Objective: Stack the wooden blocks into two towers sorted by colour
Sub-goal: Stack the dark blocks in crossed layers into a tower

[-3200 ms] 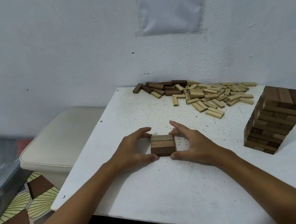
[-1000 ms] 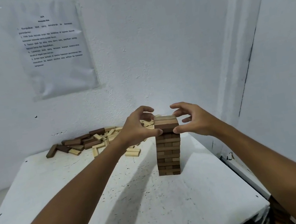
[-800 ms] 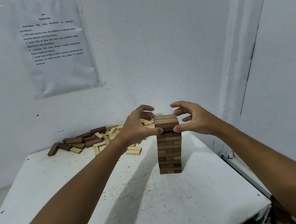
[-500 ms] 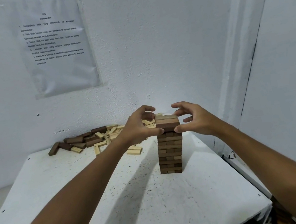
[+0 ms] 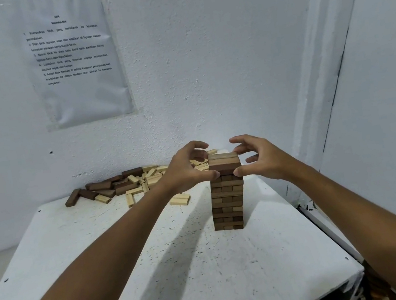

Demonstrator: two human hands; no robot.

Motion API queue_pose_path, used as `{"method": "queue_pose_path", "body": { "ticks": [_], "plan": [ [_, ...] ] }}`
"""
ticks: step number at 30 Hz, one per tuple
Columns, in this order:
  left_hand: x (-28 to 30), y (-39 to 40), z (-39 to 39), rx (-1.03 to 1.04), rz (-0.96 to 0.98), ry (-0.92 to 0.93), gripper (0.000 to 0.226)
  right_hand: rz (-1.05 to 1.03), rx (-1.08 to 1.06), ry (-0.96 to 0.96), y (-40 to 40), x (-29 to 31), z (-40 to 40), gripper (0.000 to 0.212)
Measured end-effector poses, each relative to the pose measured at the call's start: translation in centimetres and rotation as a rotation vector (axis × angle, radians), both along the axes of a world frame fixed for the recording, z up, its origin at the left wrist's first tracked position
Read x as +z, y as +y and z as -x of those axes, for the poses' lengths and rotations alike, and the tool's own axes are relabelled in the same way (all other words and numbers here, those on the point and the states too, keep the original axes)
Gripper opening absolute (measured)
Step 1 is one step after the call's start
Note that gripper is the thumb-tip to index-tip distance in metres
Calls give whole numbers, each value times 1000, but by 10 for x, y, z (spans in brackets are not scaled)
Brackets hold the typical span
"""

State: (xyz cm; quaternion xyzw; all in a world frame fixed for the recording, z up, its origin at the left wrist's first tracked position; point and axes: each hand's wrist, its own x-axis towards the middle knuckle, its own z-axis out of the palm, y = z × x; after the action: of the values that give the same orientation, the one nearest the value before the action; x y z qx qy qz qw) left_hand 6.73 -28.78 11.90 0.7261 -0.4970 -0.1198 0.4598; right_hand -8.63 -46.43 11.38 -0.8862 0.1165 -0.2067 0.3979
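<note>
Head view: my left hand (image 5: 186, 169) and right hand (image 5: 261, 159) flank the top of the tower (image 5: 227, 193), apart from each other with the stack between them. Each thumb tip presses the near side of the top blocks (image 5: 224, 164), and the curled fingers arch over the back — both hands clamp the top layers from either side. The tower is brown, stands upright on the white tabletop (image 5: 188, 266) towards its right edge, and its layers cross in turn. Behind my left hand lies the loose pile (image 5: 142, 181) against the wall: dark blocks to the left, pale ones to the right, a few pale ones nearer on the tabletop. A printed sheet (image 5: 72, 58) hangs on the wall above the pile — its text is too small to read.
</note>
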Motion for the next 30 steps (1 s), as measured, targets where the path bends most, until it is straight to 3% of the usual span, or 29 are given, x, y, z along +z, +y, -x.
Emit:
{"method": "queue_pose_path", "body": {
  "ticks": [30],
  "plan": [
    [-1, 4, 1, -27, 2, -2, 74, 12, -23, 41, 5, 3, 5, 79]
  ]
}}
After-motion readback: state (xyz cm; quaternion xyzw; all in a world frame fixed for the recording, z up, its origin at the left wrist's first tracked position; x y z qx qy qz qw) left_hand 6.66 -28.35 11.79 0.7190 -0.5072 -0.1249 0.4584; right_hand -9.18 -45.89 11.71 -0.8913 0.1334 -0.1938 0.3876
